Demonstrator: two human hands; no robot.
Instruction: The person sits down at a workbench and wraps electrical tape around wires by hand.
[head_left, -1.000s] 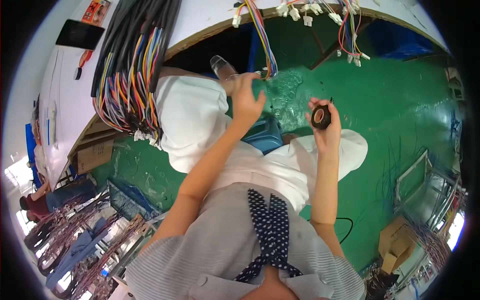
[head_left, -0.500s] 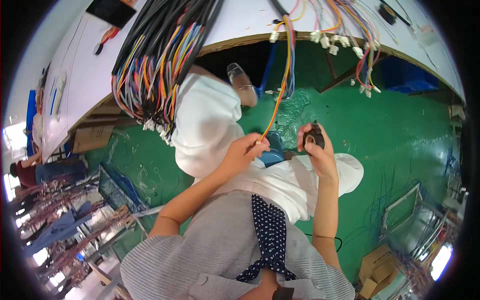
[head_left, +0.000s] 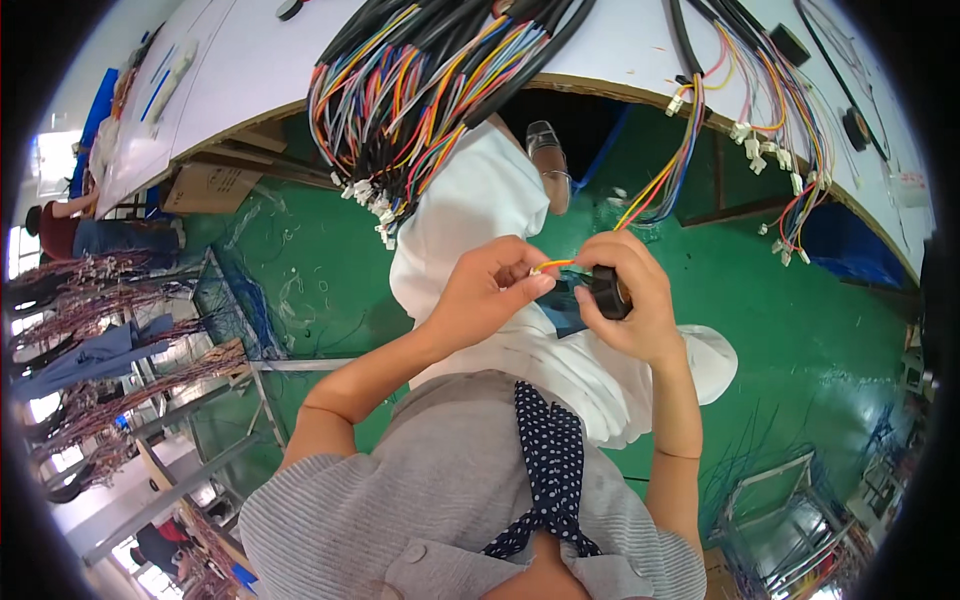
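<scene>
My left hand (head_left: 492,288) pinches the end of a few thin red and yellow wires (head_left: 556,264) above my lap. Close on its right, my right hand (head_left: 640,300) is closed round a roll of black tape (head_left: 607,294). The same wires run past the fingers of my right hand and up to a black-sheathed cable (head_left: 684,40) on the table. Fingers hide part of the wires between the two hands, and I cannot tell whether tape touches them.
A thick bundle of black cables with many-coloured wires (head_left: 420,90) hangs over the curved edge of the white table (head_left: 240,95). Further right dangle wires with white connectors (head_left: 755,150). A black roll (head_left: 855,128) lies at the table's right. Metal-framed racks (head_left: 310,365) stand at left.
My right hand has come in beside my left hand with the tape roll, meeting the wires. My left hand keeps its pinch. The whole view has shifted, with the table's contents now further right.
</scene>
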